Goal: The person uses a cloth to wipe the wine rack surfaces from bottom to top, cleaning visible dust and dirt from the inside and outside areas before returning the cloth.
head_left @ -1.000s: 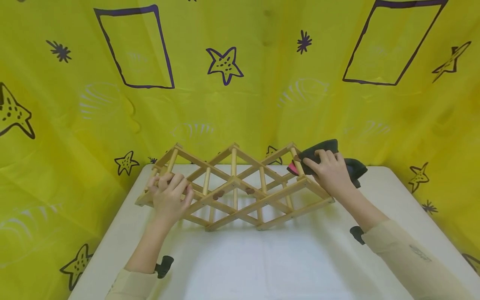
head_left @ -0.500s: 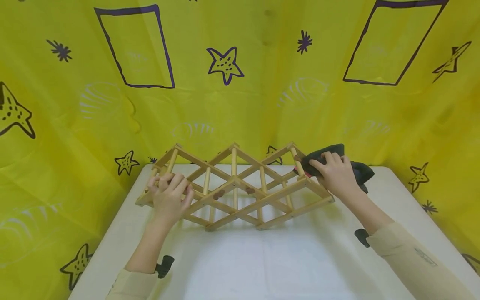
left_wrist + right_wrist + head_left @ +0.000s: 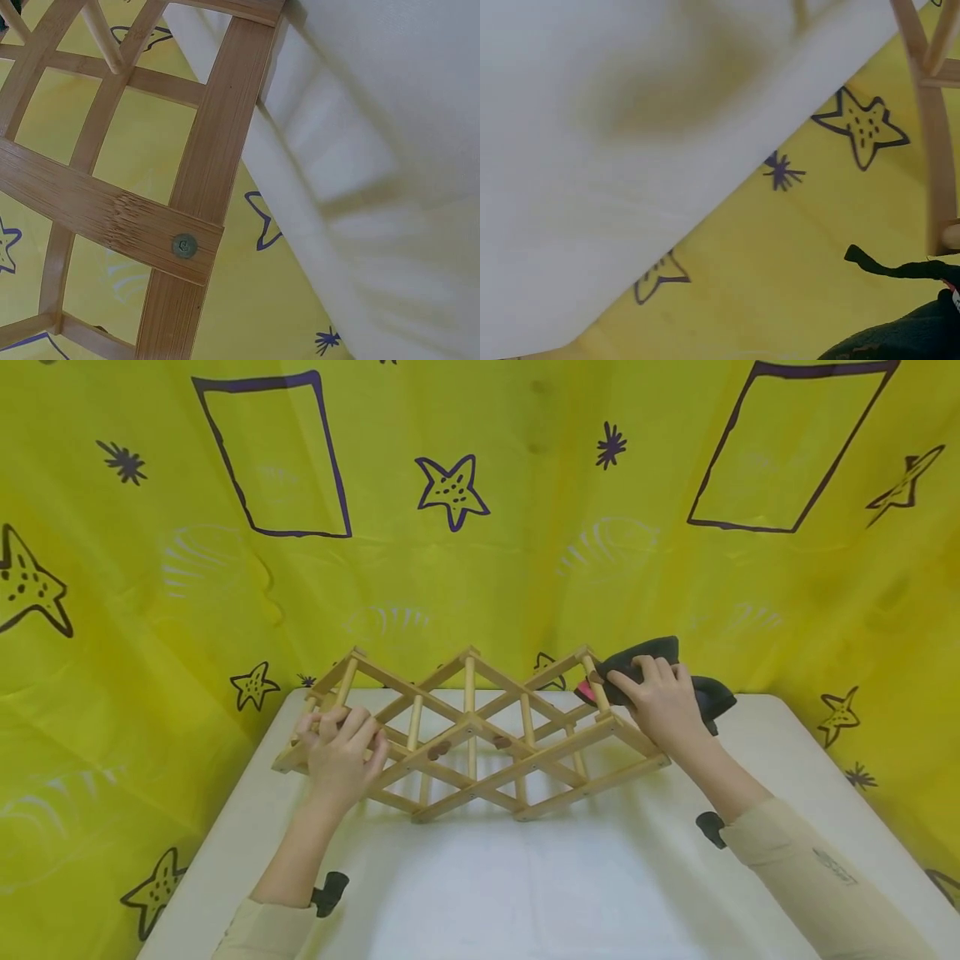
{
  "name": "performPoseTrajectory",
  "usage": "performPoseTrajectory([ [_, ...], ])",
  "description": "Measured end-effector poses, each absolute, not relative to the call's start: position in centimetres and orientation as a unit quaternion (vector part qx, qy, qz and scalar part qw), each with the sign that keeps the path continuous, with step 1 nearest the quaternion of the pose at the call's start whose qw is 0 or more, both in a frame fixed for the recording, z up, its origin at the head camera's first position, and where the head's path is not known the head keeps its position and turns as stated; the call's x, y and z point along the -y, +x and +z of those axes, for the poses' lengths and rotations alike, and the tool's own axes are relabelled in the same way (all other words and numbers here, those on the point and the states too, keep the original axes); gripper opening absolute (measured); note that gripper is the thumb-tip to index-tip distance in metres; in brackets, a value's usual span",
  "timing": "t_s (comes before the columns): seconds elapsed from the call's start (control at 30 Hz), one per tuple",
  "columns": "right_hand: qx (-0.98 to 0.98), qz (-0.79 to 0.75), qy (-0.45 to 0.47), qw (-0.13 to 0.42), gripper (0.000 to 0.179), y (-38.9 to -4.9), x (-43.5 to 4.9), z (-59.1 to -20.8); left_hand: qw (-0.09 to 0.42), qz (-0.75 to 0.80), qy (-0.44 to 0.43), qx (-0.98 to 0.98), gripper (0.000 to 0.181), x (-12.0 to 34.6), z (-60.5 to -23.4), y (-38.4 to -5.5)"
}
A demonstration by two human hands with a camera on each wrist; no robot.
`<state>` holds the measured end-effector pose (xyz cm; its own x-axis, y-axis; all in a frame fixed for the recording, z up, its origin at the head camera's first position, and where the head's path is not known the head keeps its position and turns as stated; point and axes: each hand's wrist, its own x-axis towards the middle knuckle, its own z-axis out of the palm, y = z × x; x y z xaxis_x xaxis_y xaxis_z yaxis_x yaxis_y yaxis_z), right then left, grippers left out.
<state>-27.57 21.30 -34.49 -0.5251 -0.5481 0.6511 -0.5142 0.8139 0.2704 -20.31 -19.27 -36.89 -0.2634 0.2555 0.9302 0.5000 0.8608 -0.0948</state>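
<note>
A wooden lattice rack (image 3: 471, 724), made of crossed slats joined by round rods, stands on the white table. My left hand (image 3: 341, 758) grips its left end with curled fingers, partly hiding the slats there. My right hand (image 3: 663, 702) pinches a dark green, nearly black cloth item (image 3: 643, 652) with a pink patch, bunched against the rod (image 3: 595, 683) at the rack's upper right corner. In the left wrist view, a slat (image 3: 97, 199) with a screw at its end shows up close. The right wrist view shows the dark cloth (image 3: 907, 334) and its narrow strip below the rack's end slat (image 3: 936, 150).
The white table (image 3: 480, 885) extends in front of the rack. Behind and at both sides hangs a yellow curtain (image 3: 510, 577) printed with starfish and frames. Black wrist-camera mounts (image 3: 328, 893) stick out by both sleeves.
My right hand slid the cloth right and slightly down half a second ago; now it is back up and left at the corner rod. My left hand and the rack stay put.
</note>
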Motion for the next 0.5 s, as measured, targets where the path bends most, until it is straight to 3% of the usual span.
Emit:
performPoseTrajectory([
  [0.2,0.883,-0.021,0.301,0.359,0.044,-27.4,-22.7,-35.3,0.559,-0.11,-0.239,0.786,0.011,19.3,-36.9,-20.2],
  [0.5,0.87,0.023,0.291,0.398,0.047,-26.2,-23.3,-33.6,0.554,-0.112,-0.237,0.79,0.011,19.2,-36.9,-20.3],
])
